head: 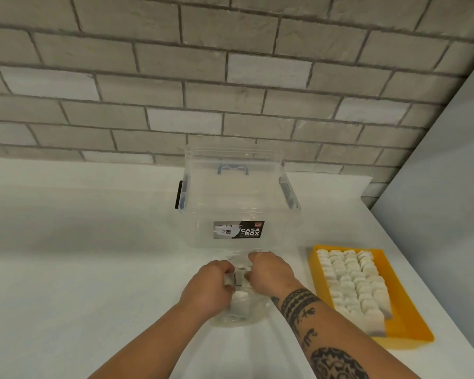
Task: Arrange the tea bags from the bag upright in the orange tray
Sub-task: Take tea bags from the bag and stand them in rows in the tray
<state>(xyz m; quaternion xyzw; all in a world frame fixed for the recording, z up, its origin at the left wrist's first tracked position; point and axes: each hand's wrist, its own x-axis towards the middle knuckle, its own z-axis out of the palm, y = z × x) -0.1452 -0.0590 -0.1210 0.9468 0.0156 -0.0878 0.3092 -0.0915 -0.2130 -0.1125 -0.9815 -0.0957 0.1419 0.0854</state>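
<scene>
The left hand (211,283) and right hand (268,272) both clutch the clear bag (238,315) at its mouth, and a too hard pull could tear it and scatter the tea bags (240,299).

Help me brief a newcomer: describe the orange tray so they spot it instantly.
On the white counter below the brick wall, look right of the clear storage box. The orange tray lies there, the only brightly coloured thing, holding rows of white tea bags.

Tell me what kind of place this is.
Probably a home kitchen or pantry counter, though I can't be sure: a white countertop against a grey brick-pattern wall, a clear plastic storage box, and an orange tray of tea bags.
</scene>
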